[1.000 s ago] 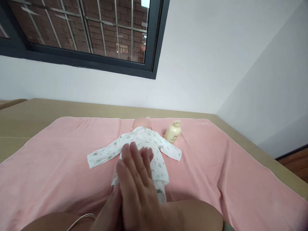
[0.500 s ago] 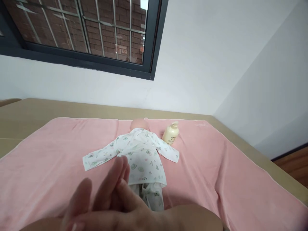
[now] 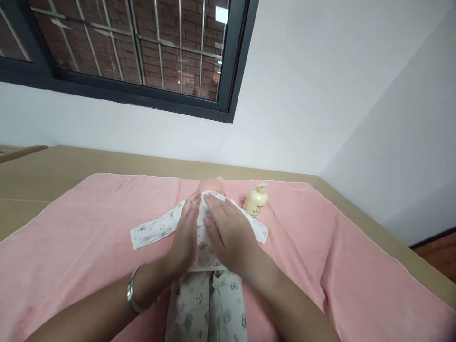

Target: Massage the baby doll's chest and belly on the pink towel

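Observation:
A baby doll [image 3: 210, 184] in white pyjamas lies stretched out, its bald head at the far end. The patterned top [image 3: 204, 249] has both sleeves spread sideways; the trousers [image 3: 228, 299] extend towards me. My left hand [image 3: 187, 232], with a silver bangle [image 3: 131, 292] on the wrist, is over the left part of the doll's upper body, fingers straight and palm turned inwards. My right hand [image 3: 231, 230] is over the right part, palm down with fingers extended. Both hands hold nothing and hide much of the top. Whether they press on the cloth I cannot tell.
A cream pump bottle [image 3: 256, 200] stands beside the doll's right-hand sleeve. Under everything lies a pink blanket [image 3: 295, 237] on a wooden surface [image 3: 117, 160]. Behind are a white wall [image 3: 285, 95] and a dark-framed barred window [image 3: 142, 97].
My hands were together low in the view, near the doll's legs. Now they have separated and reached forward over its upper body. The view has shifted slightly.

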